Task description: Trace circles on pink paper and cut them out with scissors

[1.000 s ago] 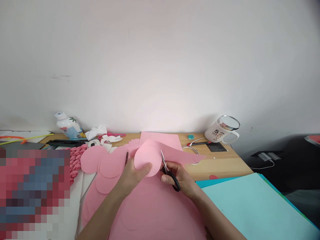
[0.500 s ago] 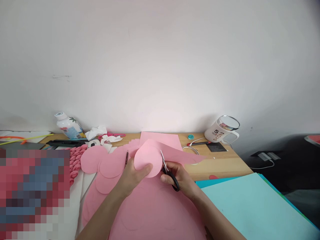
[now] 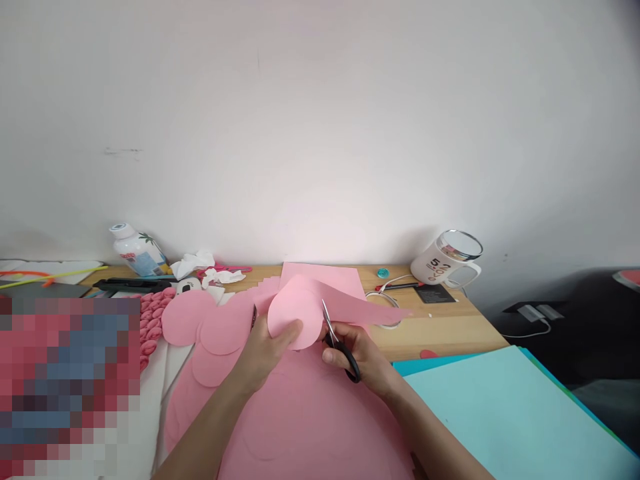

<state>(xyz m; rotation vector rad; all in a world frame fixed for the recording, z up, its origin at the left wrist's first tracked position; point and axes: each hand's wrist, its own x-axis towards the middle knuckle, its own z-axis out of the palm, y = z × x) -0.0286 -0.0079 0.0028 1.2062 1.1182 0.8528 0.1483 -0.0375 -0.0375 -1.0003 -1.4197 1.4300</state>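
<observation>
My left hand point(image 3: 265, 353) pinches a rounded piece of pink paper point(image 3: 295, 317), thumb on its near face, and lifts it above the table. My right hand point(image 3: 357, 357) grips black-handled scissors point(image 3: 336, 341), whose blades point up along the right edge of that piece. A long pink strip point(image 3: 373, 310) trails off to the right from the cut. Below both hands lies a large pink sheet point(image 3: 310, 420). Cut pink circles point(image 3: 210, 327) lie overlapping just left of my left hand.
A white mug point(image 3: 445, 263) stands at the back right of the wooden table point(image 3: 450, 327), near a cable and a small black card. A plastic bottle point(image 3: 136, 252), crumpled tissue and a pile of pink pieces sit at the back left. Teal paper sheets point(image 3: 500, 413) lie at the right.
The rounded pink piece has turned slightly in my left hand and the scissors have edged along its rim. Both hands stay in almost the same place.
</observation>
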